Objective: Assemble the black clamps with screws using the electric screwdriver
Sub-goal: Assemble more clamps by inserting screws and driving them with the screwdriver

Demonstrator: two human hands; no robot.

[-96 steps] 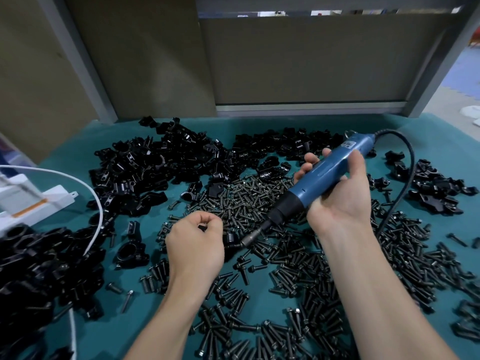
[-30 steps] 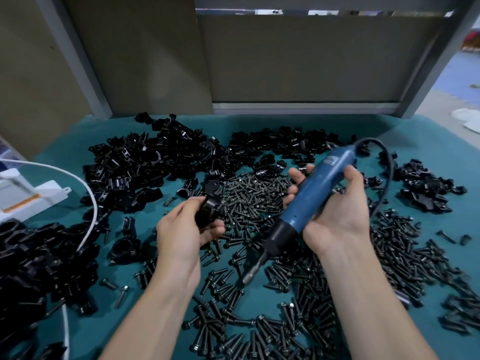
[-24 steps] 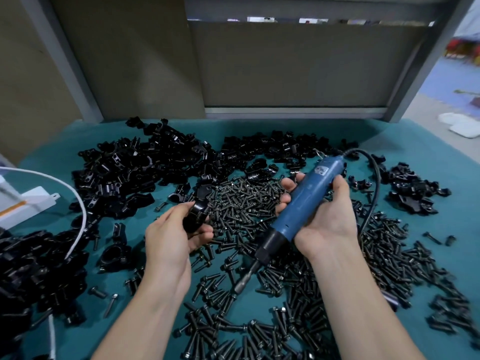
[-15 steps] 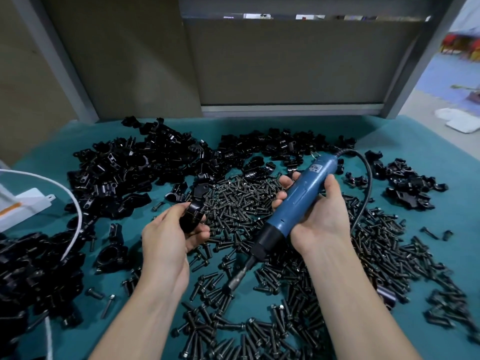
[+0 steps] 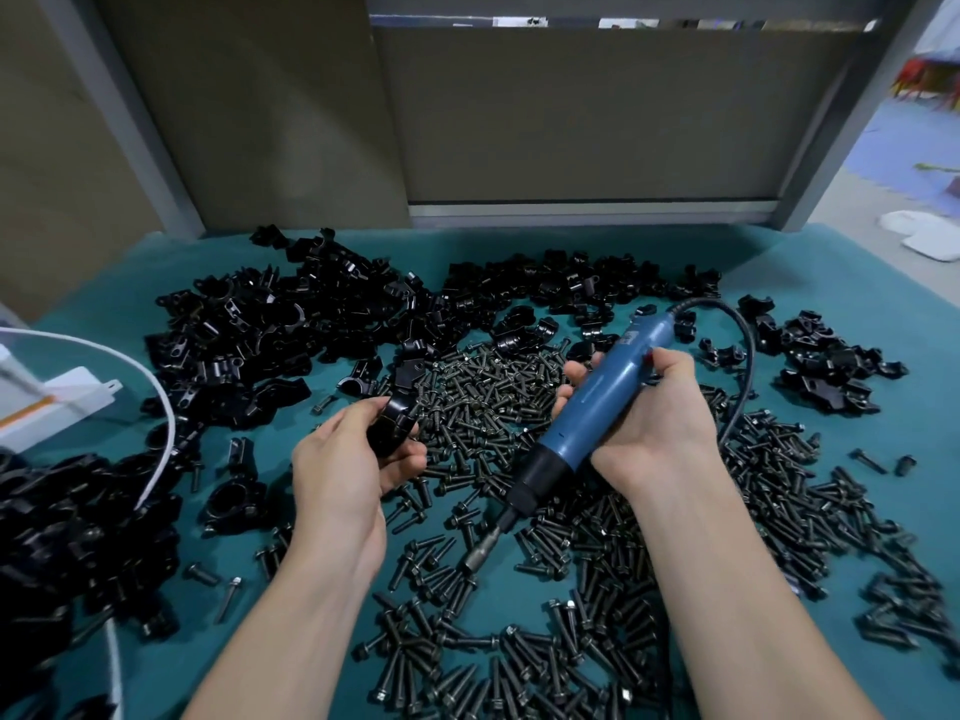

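My left hand [image 5: 343, 470] grips a black clamp [image 5: 390, 426] between thumb and fingers, lifted above the table. In my right hand [image 5: 649, 423] is the blue electric screwdriver [image 5: 597, 402], held around its body with the bit [image 5: 480, 550] slanting down to the left, clear of the clamp. Loose black screws [image 5: 483, 397] lie thick on the teal table [image 5: 519, 574] under and between my hands. A large pile of black clamps [image 5: 270, 335] spreads across the back left.
More clamps are heaped at the near left [image 5: 62, 532] and far right [image 5: 826, 366]. The screwdriver's black cable [image 5: 745, 356] loops right of my hand. A white device [image 5: 52, 402] with a white cable [image 5: 156, 407] sits at the left edge. Grey panels [image 5: 571, 122] close the back.
My left hand has lifted the clamp off the table and turned it toward me. The screwdriver has drawn away from the clamp and tilted steeper, with its bit now pointing down over the screws.
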